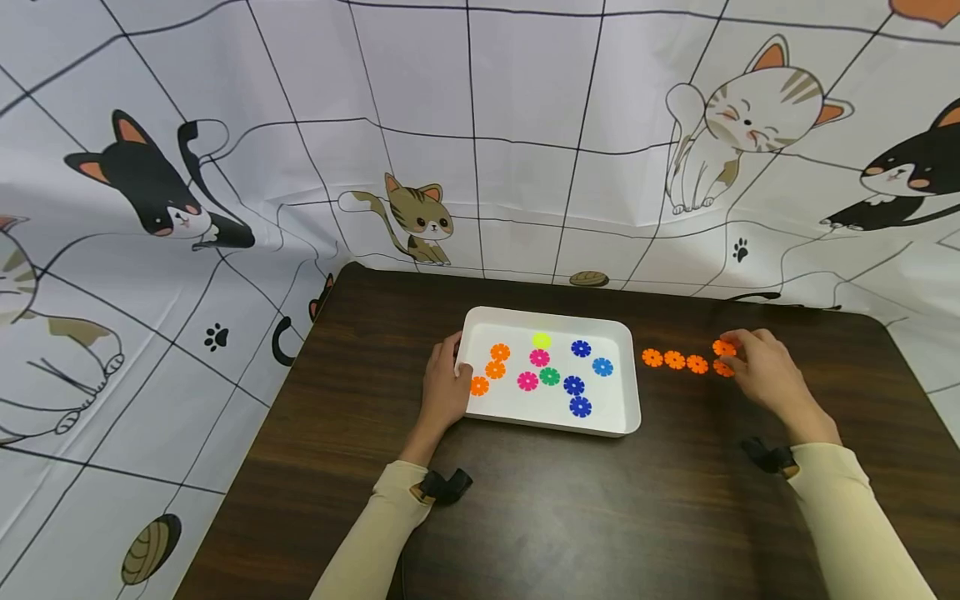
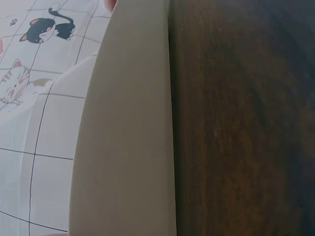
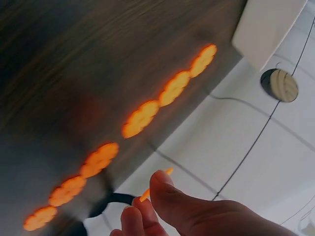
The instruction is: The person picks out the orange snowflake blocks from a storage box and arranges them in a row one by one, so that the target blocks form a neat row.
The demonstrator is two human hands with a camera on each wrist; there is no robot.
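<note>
My right hand [image 1: 768, 375] pinches a flower-shaped orange disc [image 1: 723, 347] between thumb and fingertips. In the right wrist view that disc [image 3: 169, 171] shows edge-on, raised off the table. Below it lies a row of several orange discs [image 1: 674, 360] on the table, with a gap partway along in the right wrist view [image 3: 140, 119]. At the left end of a white tray [image 1: 555, 423], my left hand [image 1: 446, 387] holds the rim, thumb on the inner side. The tray's outer wall [image 2: 123, 118] fills much of the left wrist view.
Inside the tray lie three orange discs [image 1: 495, 369], two pink ones [image 1: 528, 381], one yellow [image 1: 542, 341], one green [image 1: 550, 377] and several blue ones [image 1: 573, 385]. A cat-print sheet [image 1: 525, 192] hangs behind the dark wooden table [image 1: 585, 517].
</note>
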